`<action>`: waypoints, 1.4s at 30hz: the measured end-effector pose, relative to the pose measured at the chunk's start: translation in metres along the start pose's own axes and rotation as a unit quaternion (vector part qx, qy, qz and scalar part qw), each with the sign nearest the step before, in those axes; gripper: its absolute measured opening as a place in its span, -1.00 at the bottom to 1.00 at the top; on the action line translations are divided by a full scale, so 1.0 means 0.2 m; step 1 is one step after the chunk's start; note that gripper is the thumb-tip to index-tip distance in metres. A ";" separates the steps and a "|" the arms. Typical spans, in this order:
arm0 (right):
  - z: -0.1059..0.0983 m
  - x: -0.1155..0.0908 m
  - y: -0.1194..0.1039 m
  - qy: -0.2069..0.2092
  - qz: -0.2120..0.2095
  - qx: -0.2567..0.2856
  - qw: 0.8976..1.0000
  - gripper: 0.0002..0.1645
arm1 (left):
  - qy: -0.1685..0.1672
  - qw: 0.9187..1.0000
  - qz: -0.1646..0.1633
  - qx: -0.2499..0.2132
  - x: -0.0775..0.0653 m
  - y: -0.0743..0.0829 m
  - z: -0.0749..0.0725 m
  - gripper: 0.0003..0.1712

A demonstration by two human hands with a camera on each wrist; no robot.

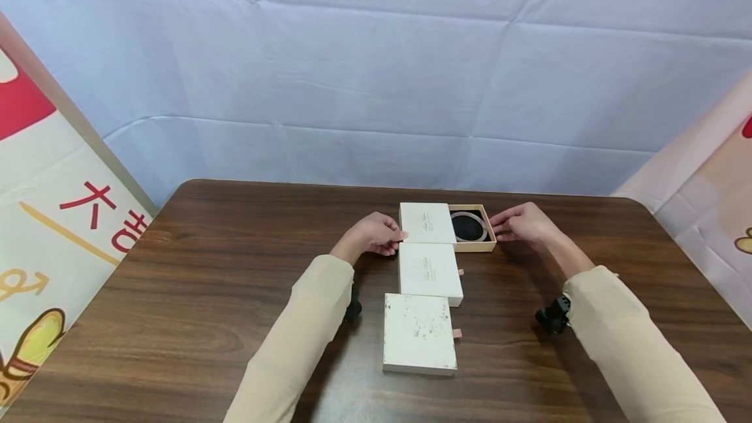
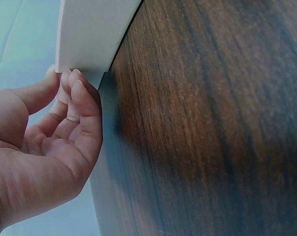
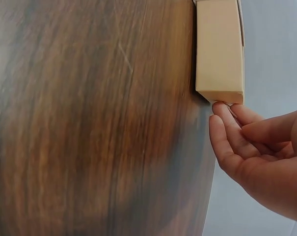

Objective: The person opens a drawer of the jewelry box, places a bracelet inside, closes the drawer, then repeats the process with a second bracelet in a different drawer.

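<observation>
At the far end of a column of white boxes, a white box sleeve (image 1: 427, 222) has its tan drawer (image 1: 476, 247) slid partly out to the right. A pale round bangle (image 1: 485, 234) lies on black padding inside the drawer. My left hand (image 1: 376, 234) holds the sleeve's left end, thumb at the upper edge and fingers against the end face (image 2: 84, 54). The fingertips of my right hand (image 1: 525, 222) are drawn together at the drawer's right end (image 3: 219, 49). A pull tab there is hidden by the fingers.
Nearer me lie a second white box (image 1: 430, 271) with gold lettering and a speckled white box (image 1: 420, 331). A pink tab (image 1: 457, 333) sticks out from the speckled box's right side. All rest on a dark wooden table (image 1: 223, 305), with pale blue cloth (image 1: 376, 83) hanging behind.
</observation>
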State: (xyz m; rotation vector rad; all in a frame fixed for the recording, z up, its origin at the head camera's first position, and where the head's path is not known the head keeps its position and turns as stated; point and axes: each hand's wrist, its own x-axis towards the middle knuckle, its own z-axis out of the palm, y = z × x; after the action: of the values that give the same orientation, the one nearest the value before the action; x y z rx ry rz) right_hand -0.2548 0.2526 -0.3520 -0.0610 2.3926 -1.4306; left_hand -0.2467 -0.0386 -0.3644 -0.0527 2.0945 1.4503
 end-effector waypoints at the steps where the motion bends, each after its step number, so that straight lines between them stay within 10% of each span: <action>1: 0.00 0.00 0.00 -0.001 -0.001 -0.001 1.000 -0.58 | 0.000 1.000 0.000 0.000 0.00 0.00 0.00 -0.80; 42: 0.18 0.05 -0.07 -0.043 -0.015 -0.021 0.999 -0.63 | 0.000 1.000 -0.003 -0.012 0.00 0.00 0.00 -0.83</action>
State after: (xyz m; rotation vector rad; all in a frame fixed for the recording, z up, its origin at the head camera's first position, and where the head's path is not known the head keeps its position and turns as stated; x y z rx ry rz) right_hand -0.2547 0.2131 -0.3581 -0.1663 2.3624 -1.3627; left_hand -0.2458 -0.0384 -0.3644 -0.0694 2.0760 1.4718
